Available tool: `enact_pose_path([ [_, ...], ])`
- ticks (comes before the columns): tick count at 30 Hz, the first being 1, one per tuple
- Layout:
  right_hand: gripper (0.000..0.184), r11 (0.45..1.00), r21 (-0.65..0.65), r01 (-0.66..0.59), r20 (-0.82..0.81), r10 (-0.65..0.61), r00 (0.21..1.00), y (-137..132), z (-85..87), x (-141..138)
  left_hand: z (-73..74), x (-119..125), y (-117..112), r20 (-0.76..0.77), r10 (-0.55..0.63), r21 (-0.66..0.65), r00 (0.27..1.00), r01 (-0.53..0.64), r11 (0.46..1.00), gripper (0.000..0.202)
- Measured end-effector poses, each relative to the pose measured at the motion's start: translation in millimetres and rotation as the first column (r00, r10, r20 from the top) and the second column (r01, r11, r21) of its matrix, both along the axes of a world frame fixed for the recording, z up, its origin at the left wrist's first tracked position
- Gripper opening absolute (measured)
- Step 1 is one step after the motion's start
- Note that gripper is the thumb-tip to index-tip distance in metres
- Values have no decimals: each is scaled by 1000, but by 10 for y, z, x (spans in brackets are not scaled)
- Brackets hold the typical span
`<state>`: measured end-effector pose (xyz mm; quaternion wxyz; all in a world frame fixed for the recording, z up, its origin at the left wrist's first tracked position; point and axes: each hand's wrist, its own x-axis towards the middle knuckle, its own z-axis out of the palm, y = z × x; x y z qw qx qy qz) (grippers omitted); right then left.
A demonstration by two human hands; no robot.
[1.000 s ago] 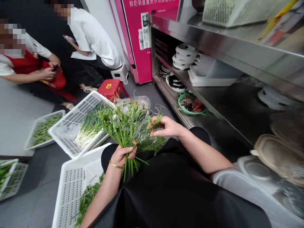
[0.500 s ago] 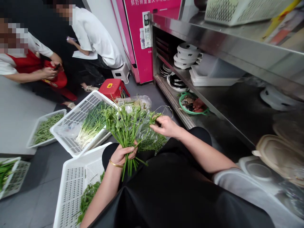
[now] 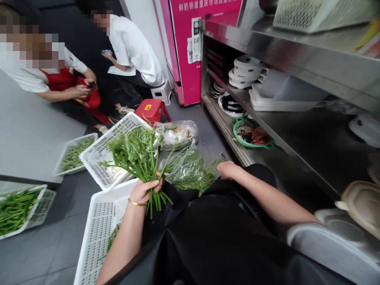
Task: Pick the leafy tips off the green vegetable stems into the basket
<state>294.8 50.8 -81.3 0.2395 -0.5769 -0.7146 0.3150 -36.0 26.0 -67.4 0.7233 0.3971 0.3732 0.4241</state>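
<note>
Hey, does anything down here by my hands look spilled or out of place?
One spot looks untidy: between your left hand and right hand, loose greens stick out of the clear plastic bag, as if partly spilled. I see no obvious damage.

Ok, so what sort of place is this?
Probably a restaurant kitchen or its prep area: a steel shelf unit bears stacked white dishes, white baskets hold green vegetables, and the left hand grips a bunch of leafy greens.
</note>
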Motion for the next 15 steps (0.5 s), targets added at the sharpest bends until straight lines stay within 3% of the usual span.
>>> enact_pose_path([
  [3, 12, 983, 164, -79, -2, 80, 997, -102, 332, -301, -23, 232, 6, -24, -40, -33, 999, 39, 999, 29],
  [5, 17, 896, 399, -194, -14, 218, 976, -159, 635, -505, -31, 394, 11, -15, -76, -37, 997, 75, 996, 27],
  [7, 21, 813, 499, -300, 62, 312, 948, -164, 846, -670, -26, 542, 11, 26, -93, -28, 995, 94, 995, 23],
  [8, 21, 808, 502, -307, 103, 296, 949, -145, 893, -724, -20, 604, 7, 55, -98, -25, 994, 100, 995, 21],
  [12, 21, 880, 460, -120, 92, 87, 992, -9, 803, -749, 7, 736, -29, 119, -116, -56, 986, 124, 991, 33],
  [15, 30, 896, 437, -75, 95, 37, 995, 87, 696, -693, 6, 746, -52, 85, -128, -82, 988, 135, 987, 48],
])
